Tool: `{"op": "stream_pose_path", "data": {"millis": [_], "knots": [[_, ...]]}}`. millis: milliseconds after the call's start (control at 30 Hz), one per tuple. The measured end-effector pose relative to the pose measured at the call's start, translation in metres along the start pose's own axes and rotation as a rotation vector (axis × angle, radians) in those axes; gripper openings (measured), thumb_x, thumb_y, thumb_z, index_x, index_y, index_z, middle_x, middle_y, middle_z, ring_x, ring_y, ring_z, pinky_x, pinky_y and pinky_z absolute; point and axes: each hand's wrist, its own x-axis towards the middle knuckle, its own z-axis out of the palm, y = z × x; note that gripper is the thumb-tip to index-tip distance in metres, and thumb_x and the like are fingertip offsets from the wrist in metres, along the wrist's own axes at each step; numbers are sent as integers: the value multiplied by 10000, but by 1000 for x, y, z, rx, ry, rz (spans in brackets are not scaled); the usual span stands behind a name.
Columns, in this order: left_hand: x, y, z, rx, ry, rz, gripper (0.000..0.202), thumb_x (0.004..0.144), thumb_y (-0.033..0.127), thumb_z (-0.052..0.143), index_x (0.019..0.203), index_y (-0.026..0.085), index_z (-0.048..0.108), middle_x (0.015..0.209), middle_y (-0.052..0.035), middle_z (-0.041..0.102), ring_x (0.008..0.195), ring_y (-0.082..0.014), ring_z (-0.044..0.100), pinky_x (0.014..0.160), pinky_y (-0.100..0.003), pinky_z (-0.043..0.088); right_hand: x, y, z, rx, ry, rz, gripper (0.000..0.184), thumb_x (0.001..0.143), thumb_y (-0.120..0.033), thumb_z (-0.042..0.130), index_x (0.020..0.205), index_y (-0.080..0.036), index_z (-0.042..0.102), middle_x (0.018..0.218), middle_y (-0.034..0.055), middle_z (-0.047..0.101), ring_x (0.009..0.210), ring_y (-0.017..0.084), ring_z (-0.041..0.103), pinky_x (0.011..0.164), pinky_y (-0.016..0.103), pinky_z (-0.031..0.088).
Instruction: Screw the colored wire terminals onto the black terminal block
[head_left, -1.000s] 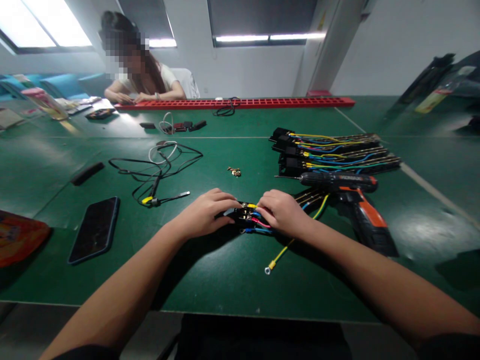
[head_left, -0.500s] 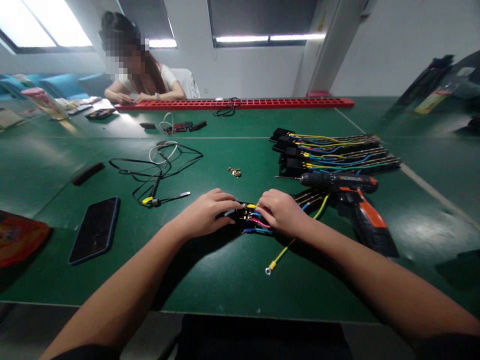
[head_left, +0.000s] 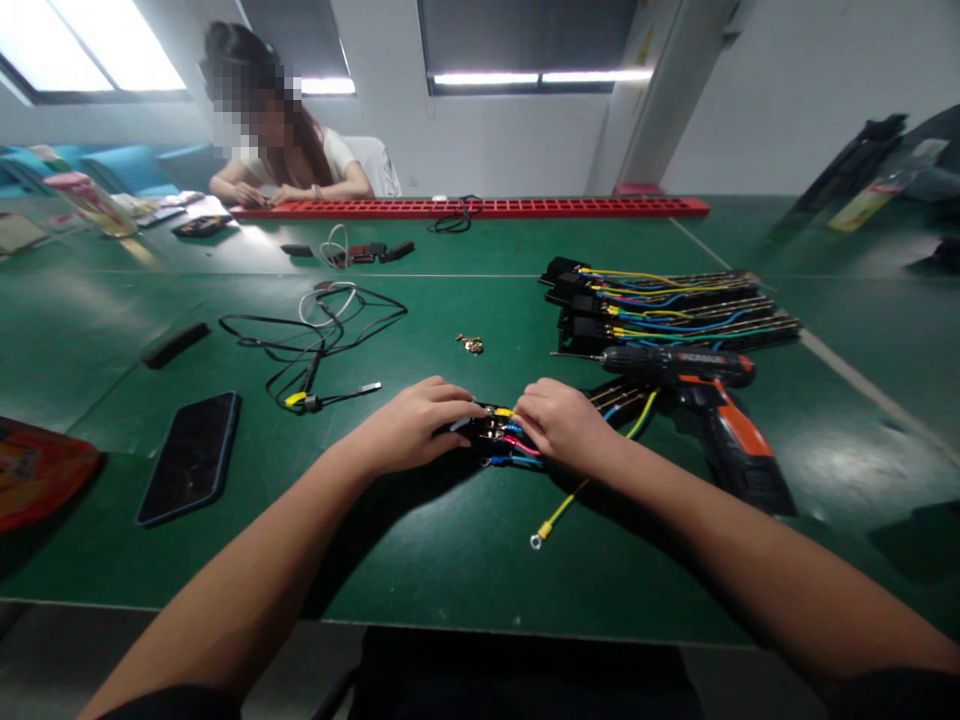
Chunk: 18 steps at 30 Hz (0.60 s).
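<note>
A black terminal block [head_left: 491,432] with yellow, blue and red wire ends lies on the green table between my hands. My left hand [head_left: 420,425] grips its left end, thumb at the near side and fingers over the far side. The fingers of my right hand [head_left: 559,422] are pinched on the wires at its right, by the yellow terminal; the exact fingertip hold is hidden. A yellow-green wire [head_left: 559,515] with a ring terminal runs loose toward me from under the right hand. Small brass screws [head_left: 471,344] lie in a pile beyond the block.
A cordless drill [head_left: 697,390] lies right of my right hand, its bit pointing left. Several wired black assemblies [head_left: 660,305] are stacked behind it. A phone [head_left: 191,455] and tangled cables [head_left: 315,345] lie left. Across the table, a person [head_left: 300,170] sits behind a red slotted rail [head_left: 525,207].
</note>
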Motion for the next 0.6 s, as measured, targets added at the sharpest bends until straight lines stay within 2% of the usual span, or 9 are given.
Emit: {"op": "stream_pose_path", "data": {"millis": [333, 600], "knots": [[1, 2, -1, 28, -25, 0, 340, 976, 280, 603, 1309, 219, 628, 1210, -103, 668, 1030, -235, 591, 925, -388, 495, -1, -2, -1, -21, 1, -4, 238, 956, -206, 530, 756, -130, 633, 769, 71, 604, 757, 142, 429, 728, 275, 311], [3, 4, -3, 14, -69, -23, 326, 977, 284, 601, 1297, 223, 608, 1194, -90, 649, 1048, -240, 583, 926, -389, 481, 0, -3, -3, -21, -76, 49, 237, 963, -226, 528, 780, -127, 642, 803, 73, 619, 779, 144, 442, 743, 274, 315]]}}
